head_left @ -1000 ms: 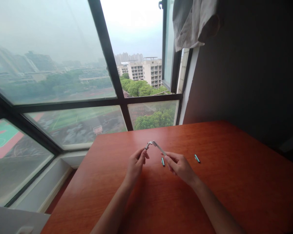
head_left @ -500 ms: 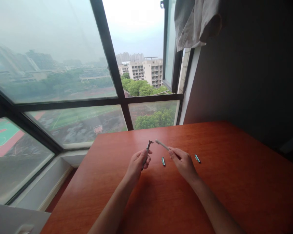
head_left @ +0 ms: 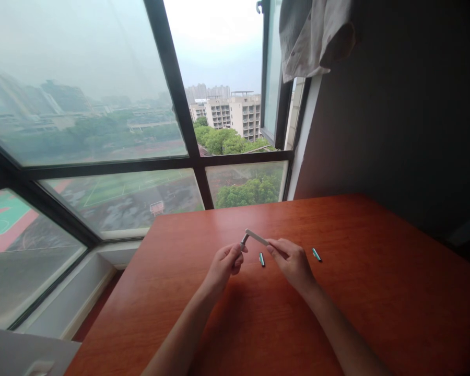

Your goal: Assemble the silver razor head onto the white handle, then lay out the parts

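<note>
My left hand (head_left: 225,263) is closed around a dark grey razor handle (head_left: 243,240), its narrow neck sticking up past the thumb. My right hand (head_left: 292,258) pinches a pale toothbrush (head_left: 257,236) that slants up to the left. The brush's head meets the top of the razor handle and hides it; whether the bristles touch cannot be made out. Between my hands a small green and black razor cartridge (head_left: 262,259) lies on the table. A second razor cartridge (head_left: 316,255) lies to the right of my right hand.
The reddish-brown wooden table (head_left: 172,292) stretches under both arms. Beyond its far edge are dark-framed windows (head_left: 203,162), one pane swung out. Grey cloth (head_left: 317,42) hangs at the upper right beside a dark wall (head_left: 399,115).
The toothbrush head has moved left and slightly down onto the razor handle's top, from a small gap apart. My left hand has shifted slightly right and tipped the razor handle. Both cartridges stayed put.
</note>
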